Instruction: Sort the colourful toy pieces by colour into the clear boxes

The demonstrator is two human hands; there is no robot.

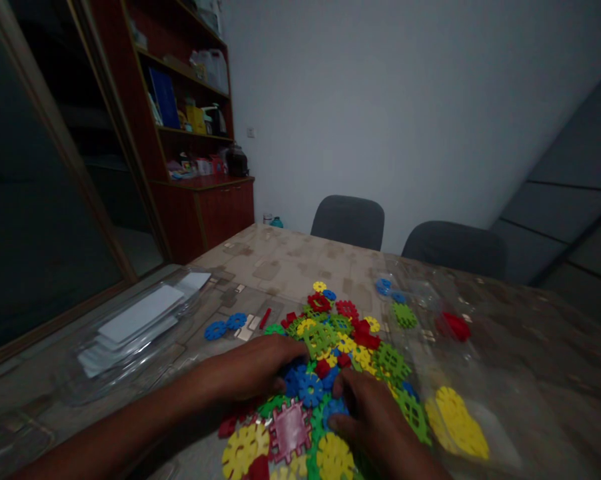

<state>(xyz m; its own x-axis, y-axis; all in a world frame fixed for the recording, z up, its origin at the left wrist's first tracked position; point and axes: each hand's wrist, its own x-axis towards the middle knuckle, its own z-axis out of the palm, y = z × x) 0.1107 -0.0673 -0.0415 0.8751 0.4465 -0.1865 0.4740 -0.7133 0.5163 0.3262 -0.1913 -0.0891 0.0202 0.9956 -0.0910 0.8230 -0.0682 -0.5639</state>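
Note:
A heap of plastic interlocking pieces in blue, yellow, green and red covers the middle of the table. My left hand (pixel 273 359) reaches into it from the left, fingers curled and apart from the thumb, beside blue notched discs (pixel 310 389). Its fingertips are partly hidden near a green square lattice piece (pixel 319 340). My right hand (pixel 364 404) is low over the heap's right side, thumb and forefinger apart beside a blue piece (pixel 335 412). Nearer me lie a pink square piece (pixel 290 431) and large yellow notched discs (pixel 245 448).
Clear plastic packaging with white cards (pixel 143 313) lies at the left. Another clear tray at the right holds yellow pieces (pixel 456 423) and a red piece (pixel 454 327). Two blue discs (pixel 225 326) lie left of the heap. Grey chairs (pixel 349 220) stand behind the table (pixel 280 257).

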